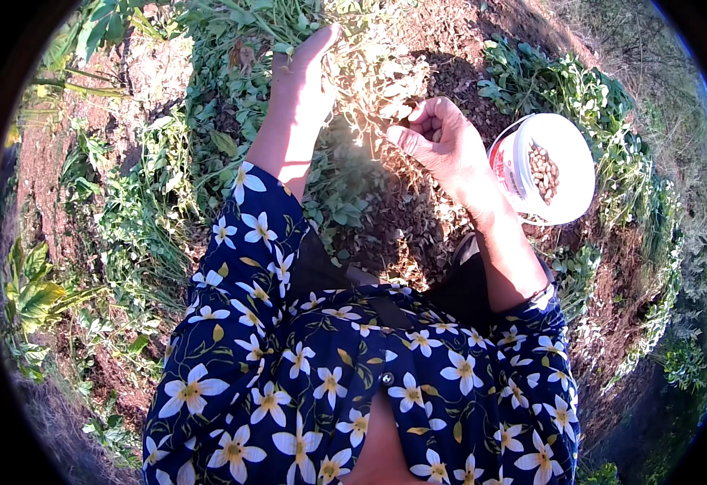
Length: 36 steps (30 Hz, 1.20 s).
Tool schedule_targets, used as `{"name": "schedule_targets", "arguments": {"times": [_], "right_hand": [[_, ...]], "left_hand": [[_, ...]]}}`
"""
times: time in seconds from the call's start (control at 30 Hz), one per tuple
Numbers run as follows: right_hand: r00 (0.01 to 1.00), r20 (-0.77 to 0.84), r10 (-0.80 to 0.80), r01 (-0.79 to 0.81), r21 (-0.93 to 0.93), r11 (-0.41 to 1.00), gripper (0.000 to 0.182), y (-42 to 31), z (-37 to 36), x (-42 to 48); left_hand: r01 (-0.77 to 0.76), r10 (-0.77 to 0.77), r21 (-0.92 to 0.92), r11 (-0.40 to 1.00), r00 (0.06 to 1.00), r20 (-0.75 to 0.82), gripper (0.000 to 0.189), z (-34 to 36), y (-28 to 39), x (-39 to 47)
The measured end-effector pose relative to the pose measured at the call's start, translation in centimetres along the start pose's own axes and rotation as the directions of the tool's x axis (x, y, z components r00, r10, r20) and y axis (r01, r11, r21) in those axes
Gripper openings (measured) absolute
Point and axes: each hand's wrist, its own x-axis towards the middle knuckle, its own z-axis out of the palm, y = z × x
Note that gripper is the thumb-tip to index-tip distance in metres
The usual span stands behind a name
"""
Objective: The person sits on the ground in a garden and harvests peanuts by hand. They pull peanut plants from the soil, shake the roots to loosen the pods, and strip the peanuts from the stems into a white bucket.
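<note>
My left hand grips a bunch of uprooted peanut plants by the stems. The green leafy tops spread to the left, while the pale roots and pods hang to the right in bright sunlight. At the lower right edge of these roots is my right hand, its fingers curled. What looks like a peanut pod shows inside them; anything more in the palm is hidden. Just right of my right wrist stands a white plastic bucket, its mouth tilted towards me in view, with a heap of peanuts inside.
Pulled plants lie in a leafy row on the left and in another behind the bucket. Brown soil strewn with dry leaves shows in front of my body. A broad-leaved yellowing plant grows at the far left.
</note>
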Motion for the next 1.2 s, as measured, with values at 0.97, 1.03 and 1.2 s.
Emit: {"name": "schedule_targets", "arguments": {"times": [0.97, 1.03, 1.2], "right_hand": [[0.956, -0.222, 0.194, -0.006, 0.642, 0.767, 0.020, -1.0, -9.3, -0.1], [0.965, -0.142, 0.222, -0.035, 0.767, 0.641, 0.023, -2.2, -6.7, -0.4], [0.979, 0.075, 0.191, -0.199, 0.573, 0.795, 0.029, -1.1, -2.7, 0.3]], "left_hand": [[0.415, -0.570, -0.619, 0.667, 0.819, -0.066, 0.035, -1.4, 5.2, 2.7], [0.367, -0.511, -0.698, 0.615, 0.860, 0.002, 0.033, -0.9, 5.3, 2.5], [0.484, -0.516, -0.723, 0.492, 0.832, 0.206, 0.033, -0.5, 6.4, 2.7]]}}
